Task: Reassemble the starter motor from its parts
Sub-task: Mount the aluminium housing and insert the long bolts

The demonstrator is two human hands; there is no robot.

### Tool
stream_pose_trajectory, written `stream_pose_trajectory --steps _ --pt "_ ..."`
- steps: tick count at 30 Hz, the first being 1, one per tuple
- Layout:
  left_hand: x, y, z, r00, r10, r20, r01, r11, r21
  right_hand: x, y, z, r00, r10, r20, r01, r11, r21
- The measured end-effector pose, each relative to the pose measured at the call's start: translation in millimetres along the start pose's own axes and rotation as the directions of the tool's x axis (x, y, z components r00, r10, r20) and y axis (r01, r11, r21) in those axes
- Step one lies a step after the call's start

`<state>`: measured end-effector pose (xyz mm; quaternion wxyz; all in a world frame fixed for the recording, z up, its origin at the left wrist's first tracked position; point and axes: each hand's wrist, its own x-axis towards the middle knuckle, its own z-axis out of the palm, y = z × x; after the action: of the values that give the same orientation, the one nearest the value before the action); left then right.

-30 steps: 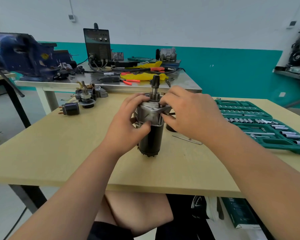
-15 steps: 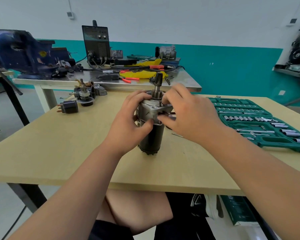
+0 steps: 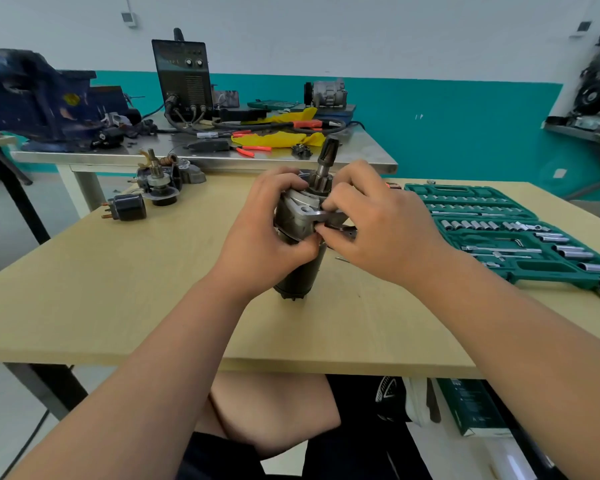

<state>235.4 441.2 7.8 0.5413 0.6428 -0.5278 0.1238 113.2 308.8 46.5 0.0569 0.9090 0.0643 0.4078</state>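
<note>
Our left hand (image 3: 267, 233) grips the tilted starter motor (image 3: 300, 237) standing on the surface (image 3: 118, 289); our right hand (image 3: 378, 230) pinches its silver flange (image 3: 312, 213).

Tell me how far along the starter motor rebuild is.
Partly done: the motor body stands on the table with its shaft sticking up. Both hands, left and right, are seating the silver end plate. The solenoid and brush parts lie apart, unfitted.
</note>
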Motion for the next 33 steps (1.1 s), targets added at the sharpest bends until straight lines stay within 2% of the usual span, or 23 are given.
stream_pose_trajectory --steps 5,11,14,19,21,25,27,29,30,32,33 --pt "4.1 -1.6 -1.7 0.999 0.012 0.046 -0.012 1.000 0.000 -0.6 1.3 -0.3 0.998 0.061 0.000 -0.061 0.998 -0.016" --pt "6.6 -6.9 -8.7 0.998 -0.015 0.061 0.021 0.996 -0.090 6.4 12.1 -5.1 0.996 -0.002 0.093 -0.008 0.994 0.109" --pt "5.5 -8.6 -9.6 0.998 -0.028 0.062 0.035 0.994 -0.108 8.6 10.4 -3.2 0.995 0.011 0.098 -0.020 0.996 0.093" --pt "3.8 -9.1 -5.6 0.998 -0.063 -0.011 0.063 0.997 -0.044 11.8 -3.4 -1.1 0.994 0.061 0.091 -0.069 0.993 0.096" --pt "2.2 -8.9 -5.4 0.996 -0.070 -0.052 0.068 0.997 -0.046 14.0 -7.2 -2.8 0.989 0.078 0.125 -0.089 0.992 0.086" --pt "-0.7 -11.2 -12.7 0.998 -0.047 -0.046 0.044 0.997 -0.065 23.4 -8.1 -11.7 0.972 0.058 0.229 -0.066 0.998 0.026" --pt "-1.5 -12.0 -15.1 0.997 -0.049 -0.060 0.046 0.998 -0.049 29.0 -7.5 -15.9 0.948 0.125 0.292 -0.147 0.988 0.054" --pt "-1.4 -12.4 -15.4 0.996 -0.054 -0.076 0.051 0.998 -0.047 36.7 -3.5 -21.6 0.865 0.337 0.373 -0.405 0.906 0.120" --pt "-1.3 -12.5 -15.2 0.995 -0.053 -0.082 0.049 0.998 -0.048 41.1 0.8 -24.7 0.784 0.442 0.436 -0.549 0.821 0.156" --pt "-1.5 -12.9 -14.9 0.995 -0.044 -0.091 0.040 0.998 -0.047 50.9 10.2 -34.6 0.627 0.518 0.582 -0.764 0.556 0.329" --pt "-1.5 -13.3 -14.3 0.995 -0.039 -0.093 0.035 0.998 -0.044 55.3 13.8 -39.1 0.597 0.518 0.613 -0.802 0.396 0.447"
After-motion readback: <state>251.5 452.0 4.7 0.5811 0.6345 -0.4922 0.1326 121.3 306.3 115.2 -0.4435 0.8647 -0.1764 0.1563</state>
